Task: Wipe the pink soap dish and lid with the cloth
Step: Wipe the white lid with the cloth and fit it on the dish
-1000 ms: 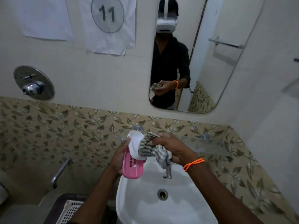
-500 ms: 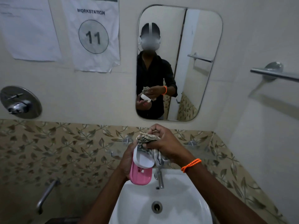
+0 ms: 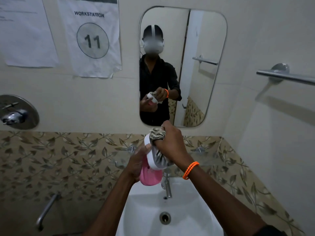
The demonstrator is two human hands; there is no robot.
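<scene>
My left hand holds the pink soap dish together with its white lid, both tilted on edge above the basin. My right hand, with an orange bracelet on the wrist, grips a bunched checked cloth. The cloth is pressed inside the hollow of the white lid, and a striped part of it hangs down within the lid. The pink dish sits behind and below the lid, partly hidden by it.
A white wash basin with a drain lies below my hands, its chrome tap right under the dish. A mirror hangs ahead, a towel bar at right, a wall valve and spout at left.
The view has tilted up, so the hands sit higher against the wall. My right hand has pushed the cloth up and deeper into the white lid. The left hand's grip on dish and lid holds.
</scene>
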